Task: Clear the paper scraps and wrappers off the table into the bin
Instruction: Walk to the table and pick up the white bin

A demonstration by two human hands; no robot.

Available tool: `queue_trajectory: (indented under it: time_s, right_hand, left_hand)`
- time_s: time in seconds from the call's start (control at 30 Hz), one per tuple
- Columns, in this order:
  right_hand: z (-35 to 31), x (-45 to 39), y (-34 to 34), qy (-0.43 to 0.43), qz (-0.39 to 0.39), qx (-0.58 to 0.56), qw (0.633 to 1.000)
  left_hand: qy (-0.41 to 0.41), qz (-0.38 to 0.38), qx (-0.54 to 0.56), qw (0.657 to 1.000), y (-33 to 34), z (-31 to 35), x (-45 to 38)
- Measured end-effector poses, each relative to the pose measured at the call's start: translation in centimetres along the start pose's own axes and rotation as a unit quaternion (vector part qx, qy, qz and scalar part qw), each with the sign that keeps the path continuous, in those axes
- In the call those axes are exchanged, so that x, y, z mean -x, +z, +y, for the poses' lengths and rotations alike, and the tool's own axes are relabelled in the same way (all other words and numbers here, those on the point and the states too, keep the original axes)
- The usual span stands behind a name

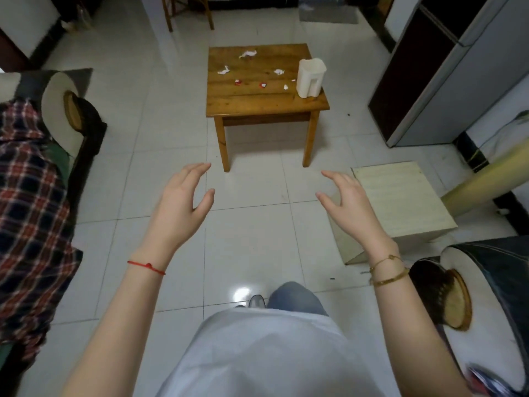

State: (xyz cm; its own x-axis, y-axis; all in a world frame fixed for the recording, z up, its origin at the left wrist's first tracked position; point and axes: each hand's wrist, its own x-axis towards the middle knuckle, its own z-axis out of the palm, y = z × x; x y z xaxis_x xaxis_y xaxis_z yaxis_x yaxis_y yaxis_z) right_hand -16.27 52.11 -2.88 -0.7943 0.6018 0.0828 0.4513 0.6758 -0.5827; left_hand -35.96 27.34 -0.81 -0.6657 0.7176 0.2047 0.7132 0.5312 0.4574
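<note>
Left hand: the left hand [183, 202] is held out over the white tile floor [249, 239], fingers spread and loosely curled, holding nothing.
Right hand: the right hand [347, 202] mirrors it, released and empty.
Table: a small wooden table [257, 101] stands at 12 o'clock beyond both hands, well apart from them.
Scraps: white paper scraps [248, 53] and red-and-white wrappers [238, 82] lie scattered across the tabletop.
Bin: a white bin [311, 78] stands upright on the table's near right corner, at 1 o'clock.
</note>
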Motion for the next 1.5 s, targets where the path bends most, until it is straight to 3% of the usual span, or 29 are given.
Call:
queue_trajectory:
  time_s: [0.43,0.93,1.5]
  right_hand:
    - [7.3,-21.3,1.9,0.062,0.0,-0.008,0.998]
    - [16.0,-51.4,-4.4,0.059,-0.005,-0.004,0.998]
    - [22.1,-75.6,-0.6,0.139,0.002,-0.035,0.99]
  left_hand:
    - [0.013,-0.033,0.01,0.999,7.1,-2.7,-24.2]
    - [-0.008,-0.022,0.026,0.999,14.3,-1.0,-52.8]
    - [-0.009,-0.087,0.038,0.995,24.4,-5.3,-80.3]
